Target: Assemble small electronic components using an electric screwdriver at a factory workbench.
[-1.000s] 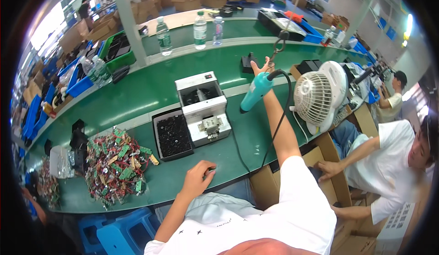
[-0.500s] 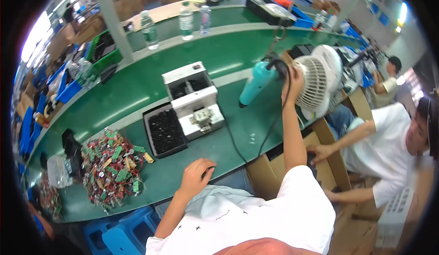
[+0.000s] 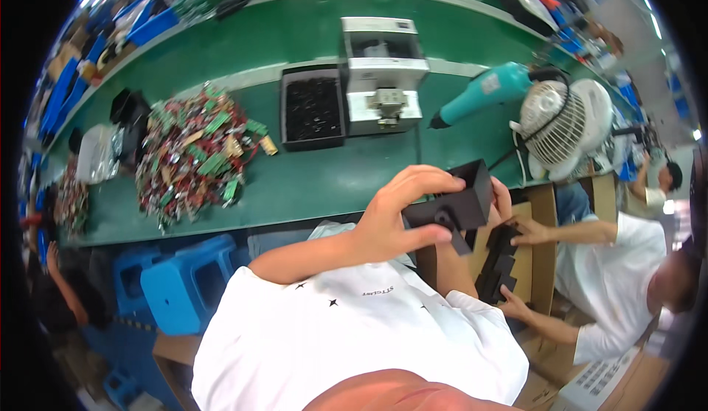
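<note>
My left hand (image 3: 394, 208) grips a black plastic housing (image 3: 472, 197), box-shaped with an open end, in front of my chest. Its fingers lie over the top edge and its thumb presses against the near side. My right hand (image 3: 502, 203) is curled around the housing's far right side, with most of its palm hidden behind it. Beyond my hands hangs a teal electric screwdriver (image 3: 487, 92), tilted with its black tip to the lower left, touched by neither hand. A white screw feeder (image 3: 383, 75) stands on the green bench (image 3: 295, 190).
Left of the feeder sits a black tray (image 3: 313, 109) of small black parts. A heap of wired circuit boards (image 3: 199, 153) lies farther left. A white fan (image 3: 564, 123) stands right. At my right, a co-worker's hands (image 3: 527, 230) hold black pieces over a cardboard box (image 3: 544, 234). Blue stools (image 3: 177, 286) stand below the bench.
My right hand has let go of the screwdriver and come down to my chest. My left hand has left the bench edge, and both now hold the black housing. The view has tilted down.
</note>
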A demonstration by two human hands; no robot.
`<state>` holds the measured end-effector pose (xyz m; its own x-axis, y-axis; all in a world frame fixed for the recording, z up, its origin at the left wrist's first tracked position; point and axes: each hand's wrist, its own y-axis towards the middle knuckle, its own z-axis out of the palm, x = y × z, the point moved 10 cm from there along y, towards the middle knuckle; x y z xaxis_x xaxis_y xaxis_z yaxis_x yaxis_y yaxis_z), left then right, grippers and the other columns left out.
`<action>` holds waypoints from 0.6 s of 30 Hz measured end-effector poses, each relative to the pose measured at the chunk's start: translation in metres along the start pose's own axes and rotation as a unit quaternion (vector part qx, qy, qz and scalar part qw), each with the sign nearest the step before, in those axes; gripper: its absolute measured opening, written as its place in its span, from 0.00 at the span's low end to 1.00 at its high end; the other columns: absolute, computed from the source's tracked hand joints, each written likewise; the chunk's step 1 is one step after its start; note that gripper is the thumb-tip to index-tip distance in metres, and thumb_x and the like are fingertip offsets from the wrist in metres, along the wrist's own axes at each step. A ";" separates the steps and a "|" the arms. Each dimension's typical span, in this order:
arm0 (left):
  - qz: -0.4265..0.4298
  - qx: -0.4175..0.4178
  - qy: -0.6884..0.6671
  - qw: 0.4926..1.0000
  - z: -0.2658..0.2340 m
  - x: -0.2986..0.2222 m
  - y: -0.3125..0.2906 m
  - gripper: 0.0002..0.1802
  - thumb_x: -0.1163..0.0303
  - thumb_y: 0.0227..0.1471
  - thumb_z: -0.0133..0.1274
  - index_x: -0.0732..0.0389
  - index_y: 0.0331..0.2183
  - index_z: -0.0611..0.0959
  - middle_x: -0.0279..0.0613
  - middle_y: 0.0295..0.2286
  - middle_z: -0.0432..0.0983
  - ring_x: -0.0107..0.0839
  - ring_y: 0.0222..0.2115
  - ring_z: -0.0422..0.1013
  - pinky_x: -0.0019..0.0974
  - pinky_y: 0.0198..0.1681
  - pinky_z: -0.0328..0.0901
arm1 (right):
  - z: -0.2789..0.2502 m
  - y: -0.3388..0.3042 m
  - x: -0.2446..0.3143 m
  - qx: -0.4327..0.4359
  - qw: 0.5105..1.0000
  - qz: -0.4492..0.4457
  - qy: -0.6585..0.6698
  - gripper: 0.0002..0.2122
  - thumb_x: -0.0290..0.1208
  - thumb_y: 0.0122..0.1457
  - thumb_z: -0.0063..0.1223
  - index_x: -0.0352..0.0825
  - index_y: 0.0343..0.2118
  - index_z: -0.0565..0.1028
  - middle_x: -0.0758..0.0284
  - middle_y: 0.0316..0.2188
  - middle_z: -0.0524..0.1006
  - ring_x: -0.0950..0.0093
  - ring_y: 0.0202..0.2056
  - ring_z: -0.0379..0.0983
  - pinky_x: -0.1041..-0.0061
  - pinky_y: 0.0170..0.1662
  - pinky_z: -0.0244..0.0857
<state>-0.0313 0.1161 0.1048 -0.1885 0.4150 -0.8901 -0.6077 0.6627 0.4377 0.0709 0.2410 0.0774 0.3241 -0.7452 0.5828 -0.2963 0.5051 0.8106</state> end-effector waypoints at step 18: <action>0.127 -0.218 0.363 0.897 -0.114 -0.037 -0.008 0.10 0.72 0.40 0.58 0.62 0.29 0.76 0.41 0.36 0.69 0.33 0.34 0.63 0.32 0.38 0.59 | 0.131 0.023 -0.003 0.272 0.920 0.157 0.236 0.02 0.24 0.55 0.45 0.35 0.30 0.65 0.66 0.29 0.67 0.75 0.29 0.59 0.79 0.35 0.55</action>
<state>-0.1069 0.0243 0.1198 -0.7199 -0.1013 -0.6867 -0.6884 0.2311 0.6876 -0.0546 0.1976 0.0871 0.4621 -0.2633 0.8468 -0.8055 0.2748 0.5250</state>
